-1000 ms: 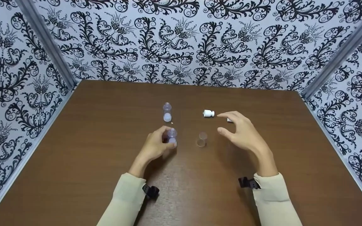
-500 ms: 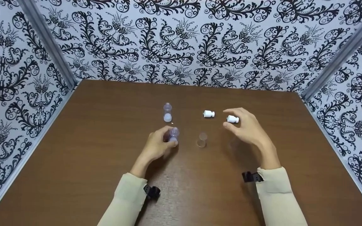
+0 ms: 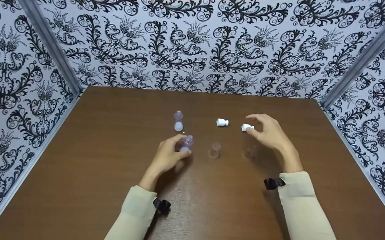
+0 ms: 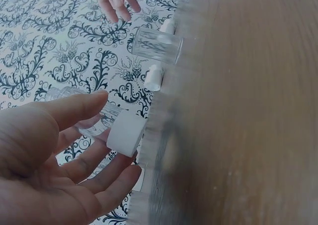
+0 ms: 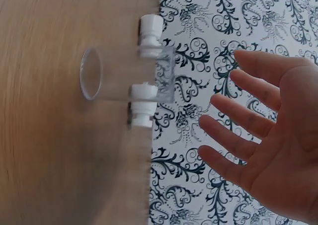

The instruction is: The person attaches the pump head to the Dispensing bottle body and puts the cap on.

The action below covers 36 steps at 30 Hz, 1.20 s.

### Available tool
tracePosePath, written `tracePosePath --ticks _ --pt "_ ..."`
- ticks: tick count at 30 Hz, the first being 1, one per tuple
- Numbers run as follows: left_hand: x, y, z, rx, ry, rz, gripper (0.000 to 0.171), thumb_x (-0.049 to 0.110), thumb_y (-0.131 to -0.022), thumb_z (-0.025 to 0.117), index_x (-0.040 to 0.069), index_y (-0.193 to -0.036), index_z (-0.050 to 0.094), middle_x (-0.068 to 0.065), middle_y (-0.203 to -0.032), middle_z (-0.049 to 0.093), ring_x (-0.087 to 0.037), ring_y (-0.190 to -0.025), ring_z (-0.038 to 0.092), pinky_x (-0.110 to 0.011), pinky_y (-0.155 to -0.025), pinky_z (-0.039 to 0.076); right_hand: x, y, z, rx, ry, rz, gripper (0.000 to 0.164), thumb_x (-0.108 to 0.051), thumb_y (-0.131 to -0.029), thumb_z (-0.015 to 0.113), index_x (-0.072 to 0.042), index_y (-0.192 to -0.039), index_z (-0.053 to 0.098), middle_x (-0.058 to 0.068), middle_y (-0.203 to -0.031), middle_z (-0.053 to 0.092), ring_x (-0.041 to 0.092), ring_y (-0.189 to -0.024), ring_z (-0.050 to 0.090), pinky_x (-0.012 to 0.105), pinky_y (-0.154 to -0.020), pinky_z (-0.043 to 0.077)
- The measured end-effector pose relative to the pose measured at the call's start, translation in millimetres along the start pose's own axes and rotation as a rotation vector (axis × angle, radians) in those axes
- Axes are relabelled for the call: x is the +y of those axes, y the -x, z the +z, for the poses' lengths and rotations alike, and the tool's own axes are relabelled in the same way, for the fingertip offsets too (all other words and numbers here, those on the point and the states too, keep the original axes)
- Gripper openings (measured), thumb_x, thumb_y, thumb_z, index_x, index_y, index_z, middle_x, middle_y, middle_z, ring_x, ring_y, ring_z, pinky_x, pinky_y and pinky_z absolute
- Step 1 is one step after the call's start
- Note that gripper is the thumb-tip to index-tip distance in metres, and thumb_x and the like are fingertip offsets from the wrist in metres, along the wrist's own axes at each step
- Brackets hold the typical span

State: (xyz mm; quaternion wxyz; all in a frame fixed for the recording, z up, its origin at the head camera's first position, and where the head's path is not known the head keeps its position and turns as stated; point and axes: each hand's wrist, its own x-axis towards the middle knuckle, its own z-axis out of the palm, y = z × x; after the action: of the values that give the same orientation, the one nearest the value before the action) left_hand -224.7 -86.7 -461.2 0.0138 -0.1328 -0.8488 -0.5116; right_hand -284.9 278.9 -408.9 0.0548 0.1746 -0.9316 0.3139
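Observation:
My left hand (image 3: 167, 155) holds a clear bottle (image 3: 187, 141) between thumb and fingers, just above the table. The bottle has a narrowed top and a white lower end (image 4: 126, 133), plain in the left wrist view. My right hand (image 3: 271, 133) is raised at the right with fingers spread, holding nothing. Near it stands a clear cylinder (image 3: 250, 151), faint against the wood. A second clear cylinder (image 3: 215, 150) is between the hands. Behind them lie two small white stepped pieces, the left one (image 3: 222, 122) and the right one (image 3: 246, 127), the latter partly behind my right thumb.
Another clear bottle with a white lower end (image 3: 178, 121) stands beyond my left hand. A tiny white speck (image 3: 183, 132) lies before it. Patterned walls (image 3: 192, 46) enclose the brown table (image 3: 112, 110) at the back and both sides.
My right hand has moved to the right, uncovering the right white piece and the faint cylinder. My left hand has carried the bottle slightly right, tilting it a little.

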Motion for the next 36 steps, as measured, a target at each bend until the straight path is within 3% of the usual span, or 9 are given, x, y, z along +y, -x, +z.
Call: tracePosePath --ticks 8,23,31,36 --pt "2.4 1.7 -0.7 0.029 -0.037 0.025 0.040 0.009 -0.090 0.083 0.012 -0.128 0.072 -0.011 -0.124 0.073 -0.030 -0.115 0.070 -0.046 -0.102 0.055 13.0 -5.7 5.6 0.000 -0.023 0.014 0.044 -0.014 -0.100 0.072 -0.005 -0.143 0.063 0.021 -0.139 0.064 0.042 -0.133 0.056 0.059 -0.114 0.039" --pt "13.6 3.5 3.3 0.039 -0.044 0.155 0.039 0.006 -0.088 0.083 0.007 -0.126 0.072 -0.012 -0.117 0.072 -0.027 -0.107 0.069 -0.044 -0.094 0.059 37.8 -16.0 10.7 -0.029 -0.052 0.029 0.045 -0.008 -0.100 0.071 0.001 -0.142 0.061 0.029 -0.138 0.063 0.047 -0.127 0.060 0.062 -0.111 0.043" --pt "17.9 5.6 3.6 0.005 -0.037 0.166 0.037 0.007 -0.089 0.082 0.006 -0.125 0.072 -0.017 -0.117 0.073 -0.035 -0.109 0.069 -0.053 -0.094 0.056 46.2 -23.1 11.8 -0.051 0.021 0.011 0.045 -0.008 -0.098 0.073 0.002 -0.140 0.062 0.028 -0.137 0.063 0.048 -0.129 0.057 0.061 -0.111 0.041" --pt "19.0 6.9 4.5 0.002 -0.046 0.169 0.036 0.007 -0.089 0.083 0.006 -0.123 0.073 -0.018 -0.115 0.073 -0.031 -0.106 0.068 -0.052 -0.093 0.056 50.5 -26.5 13.4 -0.075 0.019 0.013 0.044 -0.007 -0.097 0.074 0.003 -0.139 0.063 0.029 -0.135 0.065 0.048 -0.129 0.057 0.061 -0.111 0.041"
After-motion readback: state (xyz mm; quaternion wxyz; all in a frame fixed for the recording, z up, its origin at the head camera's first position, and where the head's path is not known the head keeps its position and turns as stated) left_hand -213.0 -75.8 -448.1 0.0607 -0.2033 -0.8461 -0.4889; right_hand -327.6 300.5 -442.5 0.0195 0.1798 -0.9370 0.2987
